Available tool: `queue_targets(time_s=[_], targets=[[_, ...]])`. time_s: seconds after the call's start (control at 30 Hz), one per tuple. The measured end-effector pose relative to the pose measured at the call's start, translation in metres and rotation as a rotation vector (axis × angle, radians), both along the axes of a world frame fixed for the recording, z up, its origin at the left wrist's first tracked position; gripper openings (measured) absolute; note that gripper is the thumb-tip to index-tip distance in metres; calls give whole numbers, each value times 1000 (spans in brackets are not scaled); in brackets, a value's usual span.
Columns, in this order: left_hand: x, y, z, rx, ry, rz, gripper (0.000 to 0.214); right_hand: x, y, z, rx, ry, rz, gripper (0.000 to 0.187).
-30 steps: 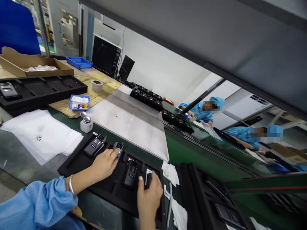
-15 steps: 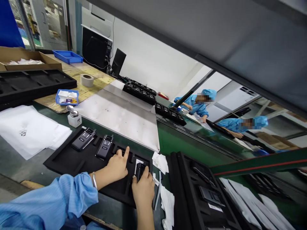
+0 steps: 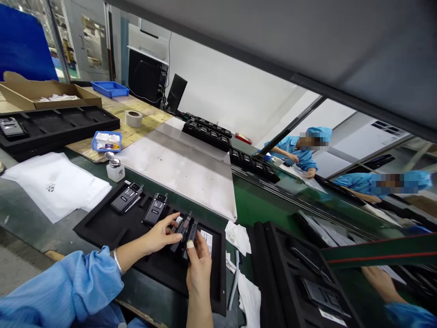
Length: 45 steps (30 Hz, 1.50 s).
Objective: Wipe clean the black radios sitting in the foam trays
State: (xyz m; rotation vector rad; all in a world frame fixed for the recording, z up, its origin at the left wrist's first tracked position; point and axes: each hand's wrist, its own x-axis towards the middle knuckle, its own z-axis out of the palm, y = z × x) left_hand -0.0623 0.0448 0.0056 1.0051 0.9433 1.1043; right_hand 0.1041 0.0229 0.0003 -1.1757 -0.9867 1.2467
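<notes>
My left hand (image 3: 163,234) is closed on a black handheld radio (image 3: 180,231), thumb and fingers on its sides. My right hand (image 3: 199,264) grips a second black handheld radio (image 3: 192,232) right beside the first. Both are tilted up on edge over the right half of the black foam tray (image 3: 112,230), too close together to tell whether they touch. To the left, two more handheld radios, one at the far left (image 3: 126,198) and one nearer my hand (image 3: 155,209), lie in the tray's slots. A white label (image 3: 206,240) shows in the right slot.
A white pump bottle (image 3: 115,170) and white sheets (image 3: 56,187) lie left of the tray. Crumpled wipes (image 3: 238,237) and a grey tube (image 3: 234,282) are at its right. Another foam tray (image 3: 280,273) stands beyond, with a co-worker's hand (image 3: 380,282) near it. Two co-workers sit across.
My right hand has raised a radio from the right slot. My left hand has gone from a pointing finger to a grip on another. A co-worker's arm has appeared at lower right.
</notes>
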Motion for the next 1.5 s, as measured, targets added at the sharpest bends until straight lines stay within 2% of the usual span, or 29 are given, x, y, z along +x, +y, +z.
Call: queue_targets(time_s=[0.1, 0.2, 0.43, 0.63, 0.87, 1.03, 1.13, 1.23, 1.33, 1.5], targets=[[1, -1, -1, 24, 12, -29, 93, -12, -1, -5, 58, -42, -16, 66], [3, -1, -3, 51, -8, -38, 87, -11, -2, -11, 89, -104, -45, 62], [0, 0, -1, 49, 51, -64, 69, -5, -1, -21, 62, -217, -57, 60], [-2, 0, -4, 62, 99, -59, 63, -2, 0, -26, 39, -214, -62, 61], [0, -2, -4, 9, 43, -83, 73, -2, 1, -23, 30, -205, -79, 61], [-2, -3, -6, -28, -32, -86, 88, -4, -2, -17, 35, -32, -49, 71], [-5, -6, -1, 45, -89, -131, 93, -1, -11, -19, 83, 77, -36, 73], [-9, -15, 8, 159, -74, -194, 85, 5, -26, -27, 120, 119, -14, 70], [-14, -27, 16, 231, 23, -230, 76, 10, -42, -33, 137, 91, 6, 71], [-22, -46, 23, 301, 212, -256, 80, 11, -55, -29, 183, -25, 75, 73]])
